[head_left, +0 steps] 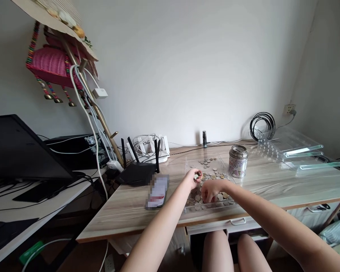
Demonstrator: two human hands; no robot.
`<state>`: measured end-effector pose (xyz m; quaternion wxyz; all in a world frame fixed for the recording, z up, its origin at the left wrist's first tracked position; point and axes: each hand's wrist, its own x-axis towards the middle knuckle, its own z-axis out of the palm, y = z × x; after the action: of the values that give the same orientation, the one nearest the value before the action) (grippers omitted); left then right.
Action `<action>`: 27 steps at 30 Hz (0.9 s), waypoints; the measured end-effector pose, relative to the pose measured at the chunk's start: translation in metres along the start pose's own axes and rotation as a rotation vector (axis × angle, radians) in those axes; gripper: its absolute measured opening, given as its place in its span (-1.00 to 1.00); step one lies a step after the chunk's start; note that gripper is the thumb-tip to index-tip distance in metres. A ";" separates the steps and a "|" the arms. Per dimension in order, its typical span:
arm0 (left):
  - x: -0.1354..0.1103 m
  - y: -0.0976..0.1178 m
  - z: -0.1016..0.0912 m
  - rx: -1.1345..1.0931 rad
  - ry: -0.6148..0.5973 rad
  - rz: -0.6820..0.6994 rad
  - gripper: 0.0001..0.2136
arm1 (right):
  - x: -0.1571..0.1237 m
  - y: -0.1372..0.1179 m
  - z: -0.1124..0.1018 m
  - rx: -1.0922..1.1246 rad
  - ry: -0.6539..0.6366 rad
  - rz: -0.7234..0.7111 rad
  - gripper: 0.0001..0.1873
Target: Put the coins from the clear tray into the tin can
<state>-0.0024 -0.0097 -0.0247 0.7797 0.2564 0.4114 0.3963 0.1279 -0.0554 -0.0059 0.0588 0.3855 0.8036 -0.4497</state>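
Observation:
A shallow clear plastic tray [192,209] lies on the desk in front of me, with many loose coins [213,176] spread across its bottom. Over the tray's left side, my left hand [193,179] is curled palm-up around a few coins [197,175]. Close beside it, my right hand [211,190] reaches down among the coins, its fingers bent and pressed together. Whatever those fingertips hold is hidden under the hand. Just behind the tray on the right stands a round patterned tin [238,161] with a metal lid.
A phone [158,192] lies left of the tray, near a black router [137,173] with raised antennas. A small dark bottle [204,139] stands by the wall. Clear stacked trays [291,149] and a coiled black cable [262,126] occupy the right back.

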 end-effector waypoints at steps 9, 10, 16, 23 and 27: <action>0.021 0.016 0.025 0.219 -0.285 -0.306 -0.85 | -0.005 0.019 -0.078 0.201 0.670 -0.143 -0.74; 0.022 0.020 0.029 0.184 -0.324 -0.287 -0.82 | -0.005 0.017 -0.082 0.173 0.713 -0.144 -0.75; 0.027 0.042 0.038 -0.009 -0.348 -0.145 -0.79 | -0.047 0.010 -0.099 -0.144 1.354 -0.120 -0.73; 0.020 0.036 0.026 0.002 -0.351 -0.151 -0.91 | -0.102 0.069 -0.120 -0.267 1.632 0.448 -0.74; 0.012 0.031 0.028 0.109 -0.365 -0.155 -0.95 | -0.099 0.083 -0.118 -0.270 1.583 0.454 -0.75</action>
<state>0.0125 0.0150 0.0069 0.8544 0.3335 0.3026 0.2591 0.2824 0.0039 0.0509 -0.3886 0.7299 0.5571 0.0771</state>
